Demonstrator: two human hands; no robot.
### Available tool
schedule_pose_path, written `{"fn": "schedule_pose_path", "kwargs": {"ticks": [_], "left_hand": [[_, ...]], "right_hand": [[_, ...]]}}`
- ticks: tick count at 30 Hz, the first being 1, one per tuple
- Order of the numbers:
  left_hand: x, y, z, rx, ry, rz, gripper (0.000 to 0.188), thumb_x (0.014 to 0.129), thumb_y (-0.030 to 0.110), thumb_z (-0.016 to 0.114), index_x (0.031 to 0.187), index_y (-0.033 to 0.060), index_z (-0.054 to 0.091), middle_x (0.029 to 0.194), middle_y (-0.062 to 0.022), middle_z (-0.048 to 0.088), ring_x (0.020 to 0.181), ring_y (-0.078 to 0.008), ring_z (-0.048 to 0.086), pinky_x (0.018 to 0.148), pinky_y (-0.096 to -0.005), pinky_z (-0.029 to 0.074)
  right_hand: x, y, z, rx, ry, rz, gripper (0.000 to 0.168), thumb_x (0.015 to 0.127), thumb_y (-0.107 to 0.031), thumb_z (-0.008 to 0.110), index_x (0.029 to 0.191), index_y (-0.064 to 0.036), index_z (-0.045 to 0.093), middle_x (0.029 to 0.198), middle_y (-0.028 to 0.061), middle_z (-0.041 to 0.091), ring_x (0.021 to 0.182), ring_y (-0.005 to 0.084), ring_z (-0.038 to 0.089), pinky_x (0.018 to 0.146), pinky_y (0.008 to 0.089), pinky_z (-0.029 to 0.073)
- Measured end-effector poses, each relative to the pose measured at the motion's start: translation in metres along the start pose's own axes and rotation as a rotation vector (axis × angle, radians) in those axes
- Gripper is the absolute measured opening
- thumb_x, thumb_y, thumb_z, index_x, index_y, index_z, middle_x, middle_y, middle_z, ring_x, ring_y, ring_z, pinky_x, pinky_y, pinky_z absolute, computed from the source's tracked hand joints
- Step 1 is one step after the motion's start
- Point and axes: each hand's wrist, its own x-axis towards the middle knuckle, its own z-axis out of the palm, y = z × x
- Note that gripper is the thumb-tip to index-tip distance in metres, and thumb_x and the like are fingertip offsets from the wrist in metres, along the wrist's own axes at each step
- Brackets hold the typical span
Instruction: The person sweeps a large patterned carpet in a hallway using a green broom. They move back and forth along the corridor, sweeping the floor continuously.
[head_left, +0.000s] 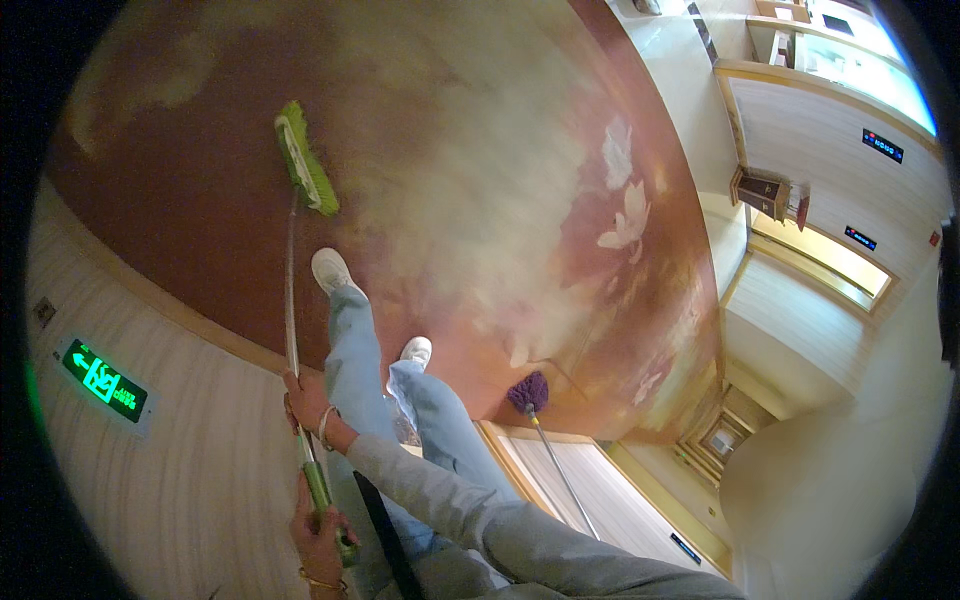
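Note:
A flat mop with a green fringed head (307, 161) lies against the reddish-brown patterned floor (450, 150), up and left of the feet. Its metal pole (291, 300) runs down toward me. My right hand (306, 403), with a bracelet at the wrist, grips the pole partway along. Below it, my left hand (322, 536) is closed around the pole's green handle (318, 487); part of the fingers is hidden. Both hands are at the left side of my body.
A wall with a lit green exit sign (105, 381) stands close at the left. A purple mop (529, 394) with a grey pole is by a door (551, 469) at the lower right. White shoes (331, 270) are on the floor. A small dark cabinet (761, 191) stands farther right.

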Motion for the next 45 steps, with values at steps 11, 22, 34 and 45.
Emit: {"fn": "schedule_pose_path", "kwargs": {"ticks": [11,22,34,45], "left_hand": [[-0.031,-0.132,0.093,0.078,-0.525,-0.116,0.065,0.071,0.005,0.056,0.126,0.0088,0.022,0.071,-0.0071,0.052,0.051,-0.0117,0.049,0.046,-0.025,0.043],[0.015,-0.137,0.134,0.622,-0.459,0.108,0.05,0.066,0.002,0.056,0.114,0.0104,0.044,0.074,-0.0053,0.056,0.052,-0.0111,0.051,0.05,-0.0249,0.044],[-0.013,-0.002,0.029,0.606,0.028,0.275,0.071,0.06,0.0,0.05,0.126,0.0112,0.026,0.079,-0.0075,0.054,0.057,-0.0147,0.051,0.05,-0.0264,0.045],[0.032,0.007,0.071,0.237,-0.41,0.147,0.072,0.066,0.005,0.06,0.127,0.0098,0.021,0.074,-0.0079,0.056,0.057,-0.0138,0.051,0.055,-0.0262,0.044]], "right_hand": [[-0.09,0.124,-0.207,0.3,0.376,0.002,0.036,0.081,-0.044,0.039,0.07,-0.009,0.039,0.052,0.0041,0.042,0.042,0.0163,0.045,0.037,0.0296,0.04],[-0.057,0.19,-0.257,0.591,0.413,0.137,0.019,0.076,-0.023,0.049,0.065,-0.012,0.04,0.051,-0.0026,0.036,0.041,0.0076,0.035,0.038,0.019,0.033],[0.0,0.008,-0.036,0.269,-0.158,-0.195,0.011,0.074,-0.014,0.05,0.069,-0.007,0.043,0.058,0.0025,0.044,0.048,0.0123,0.044,0.037,0.023,0.035],[-0.032,-0.029,-0.152,0.252,0.412,0.062,0.017,0.071,-0.011,0.05,0.056,-0.011,0.041,0.047,-0.0009,0.037,0.036,0.0115,0.036,0.032,0.0243,0.03]]}}
